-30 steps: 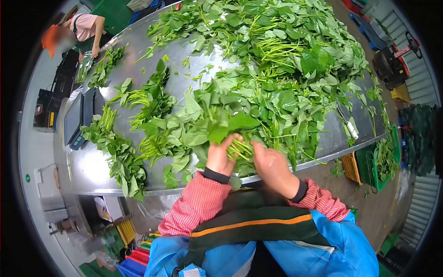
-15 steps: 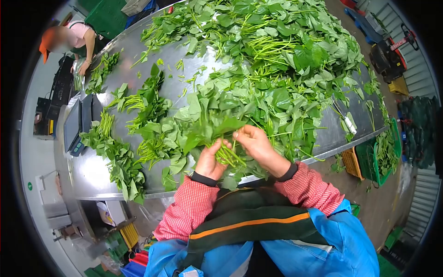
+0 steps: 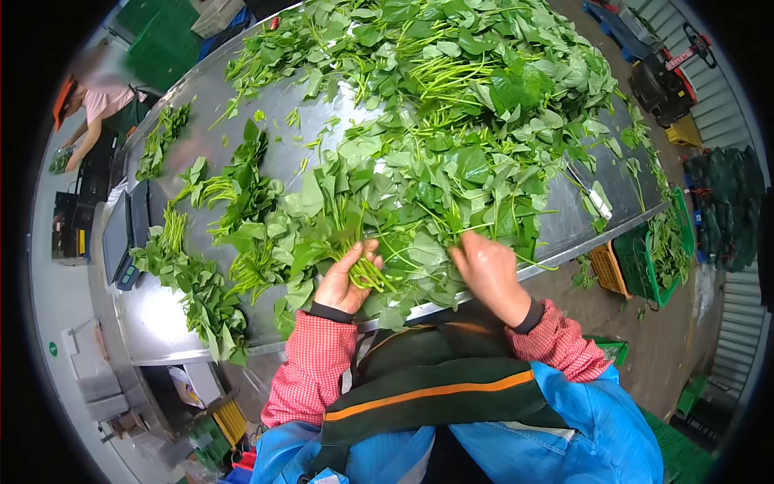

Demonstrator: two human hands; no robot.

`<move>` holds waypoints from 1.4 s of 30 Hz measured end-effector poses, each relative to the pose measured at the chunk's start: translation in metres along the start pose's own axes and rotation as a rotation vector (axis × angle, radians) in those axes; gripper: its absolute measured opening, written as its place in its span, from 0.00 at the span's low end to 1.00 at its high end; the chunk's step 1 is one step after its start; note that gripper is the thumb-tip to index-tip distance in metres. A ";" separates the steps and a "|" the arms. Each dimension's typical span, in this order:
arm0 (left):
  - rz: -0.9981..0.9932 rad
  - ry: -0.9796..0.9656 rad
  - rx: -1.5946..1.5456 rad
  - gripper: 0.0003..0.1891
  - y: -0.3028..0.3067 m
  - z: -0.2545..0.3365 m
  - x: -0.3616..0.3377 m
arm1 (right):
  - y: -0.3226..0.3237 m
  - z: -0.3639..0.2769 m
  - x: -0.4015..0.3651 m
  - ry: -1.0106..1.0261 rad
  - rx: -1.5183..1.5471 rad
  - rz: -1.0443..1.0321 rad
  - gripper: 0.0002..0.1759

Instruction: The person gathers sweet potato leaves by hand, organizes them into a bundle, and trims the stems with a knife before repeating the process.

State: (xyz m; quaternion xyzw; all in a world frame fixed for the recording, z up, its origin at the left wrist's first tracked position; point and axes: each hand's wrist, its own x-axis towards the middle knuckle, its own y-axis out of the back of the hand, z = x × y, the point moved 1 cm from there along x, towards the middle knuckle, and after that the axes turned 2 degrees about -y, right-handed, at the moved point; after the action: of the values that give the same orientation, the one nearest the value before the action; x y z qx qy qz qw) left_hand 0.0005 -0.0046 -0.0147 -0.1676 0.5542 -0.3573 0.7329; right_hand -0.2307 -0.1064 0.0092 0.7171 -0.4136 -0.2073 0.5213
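Note:
My left hand (image 3: 348, 278) is closed around the stems of a bunch of leafy greens (image 3: 330, 242), which look like sweet potato leaves. The cut stem ends stick out below its fingers, toward me. To the right, my right hand (image 3: 490, 273) has its fingers curled at the near edge of the big pile of greens (image 3: 476, 173). Its fingertips are among leaves and stems, and what they pinch, if anything, is hidden. Several separate bunches, one at the front left (image 3: 197, 278) and one behind it (image 3: 242, 177), lie left of my hands.
The metal table (image 3: 266, 347) has a digital scale (image 3: 129, 234) at its left side. A white-handled tool (image 3: 600, 203) lies at the right. Green crates (image 3: 645, 262) with greens stand beyond the right edge. A co-worker (image 3: 109, 105) is at the far left.
My right hand has moved right, away from the bunch, to the pile. My left hand has shifted slightly left with the bunch. The co-worker has turned from the table toward the left.

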 end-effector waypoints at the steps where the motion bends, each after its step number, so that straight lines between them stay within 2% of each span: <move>1: -0.049 0.027 0.009 0.11 -0.002 -0.001 0.002 | 0.002 0.008 0.004 -0.012 -0.080 -0.015 0.17; 2: -0.098 0.055 0.018 0.10 -0.005 -0.004 0.003 | -0.001 0.013 0.004 0.005 -0.119 -0.064 0.14; 5: -0.167 0.077 0.048 0.08 -0.012 -0.003 0.003 | -0.028 0.029 0.004 -0.021 -0.142 -0.154 0.13; 7: -0.218 0.018 0.046 0.06 -0.010 0.006 -0.003 | 0.003 0.029 0.017 -0.161 0.018 -0.065 0.12; 9: -0.238 -0.080 -0.016 0.05 -0.015 0.015 -0.006 | 0.018 0.055 0.030 -0.439 0.862 -0.170 0.12; 10: -0.224 -0.110 -0.003 0.05 -0.019 0.017 -0.009 | 0.037 0.060 0.034 -0.685 1.335 -0.357 0.11; 11: -0.212 -0.140 0.006 0.05 -0.023 0.017 -0.010 | 0.038 0.063 0.034 -0.689 1.488 -0.433 0.09; 13: -0.222 -0.127 -0.008 0.05 -0.023 0.010 -0.010 | 0.016 0.045 0.028 -0.789 1.074 -0.348 0.11; 14: -0.150 -0.123 -0.007 0.05 -0.026 0.006 -0.012 | 0.008 0.047 0.024 -0.745 1.366 -0.512 0.10; 15: -0.132 -0.124 0.027 0.05 -0.025 0.004 -0.013 | 0.016 0.034 0.025 -0.749 1.504 -0.494 0.08; 20: -0.095 -0.168 0.143 0.10 -0.029 -0.008 -0.013 | 0.005 0.033 0.026 -0.745 1.355 -0.430 0.09; 23: -0.087 -0.146 0.243 0.15 -0.042 -0.020 -0.014 | 0.012 0.012 0.030 -0.611 1.357 -0.569 0.10; 24: -0.139 -0.103 0.231 0.18 -0.042 -0.024 -0.008 | 0.002 0.011 0.030 -0.632 1.391 -0.597 0.10; 28: -0.083 -0.087 0.250 0.13 -0.050 -0.042 -0.004 | -0.013 0.002 0.027 -0.704 1.486 -0.645 0.10; 32: -0.162 -0.100 0.312 0.11 -0.034 -0.057 0.014 | -0.033 -0.001 0.021 -0.453 1.122 -0.378 0.14; 35: -0.174 -0.141 0.351 0.10 -0.028 -0.066 0.023 | -0.027 0.003 0.022 -0.511 1.051 -0.378 0.17; 37: -0.193 -0.157 0.343 0.10 -0.026 -0.069 0.025 | -0.015 -0.001 0.022 -0.355 0.748 -0.358 0.18; 38: -0.164 -0.106 0.295 0.11 -0.019 -0.073 0.031 | -0.011 -0.002 0.022 -0.278 0.596 -0.347 0.18; 41: -0.145 -0.075 0.193 0.13 -0.028 -0.070 0.025 | -0.018 -0.003 0.018 -0.225 0.715 -0.395 0.20; 42: -0.131 -0.070 0.204 0.13 -0.031 -0.068 0.023 | -0.013 -0.005 0.020 -0.168 0.637 -0.386 0.19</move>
State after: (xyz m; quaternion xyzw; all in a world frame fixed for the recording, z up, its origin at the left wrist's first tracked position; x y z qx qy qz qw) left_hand -0.0706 -0.0319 -0.0332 -0.1404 0.4769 -0.4531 0.7400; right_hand -0.2111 -0.1181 0.0013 0.8884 -0.3559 -0.2207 0.1882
